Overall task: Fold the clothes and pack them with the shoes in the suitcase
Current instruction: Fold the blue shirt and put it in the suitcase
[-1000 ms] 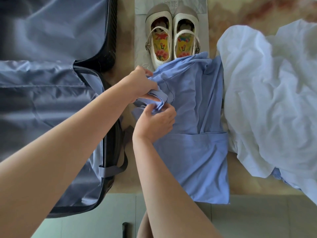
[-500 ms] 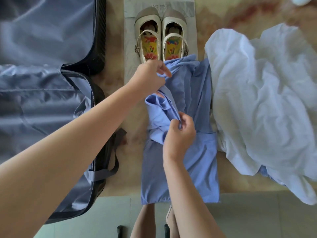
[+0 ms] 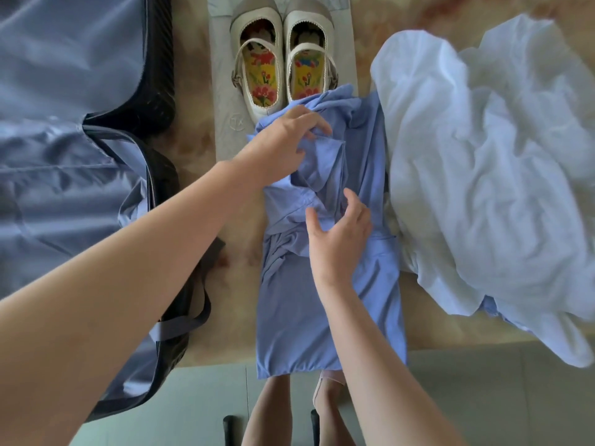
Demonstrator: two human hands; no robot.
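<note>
I see blue garment (image 3: 325, 317) lengthwise on desk (image 3: 193, 146), between open suitcase (image 3: 64, 175), cut off at left, and white clothes heap (image 3: 483, 162). Its top edge overlaps heels of shoes (image 3: 283, 62). Left hand (image 3: 283, 140) hides part of upper fold, fingers curled, gripping bunched cloth. Right hand (image 3: 338, 235) rests on middle, fingers spread, holding nothing. Half second ago it pinched fabric.
</note>
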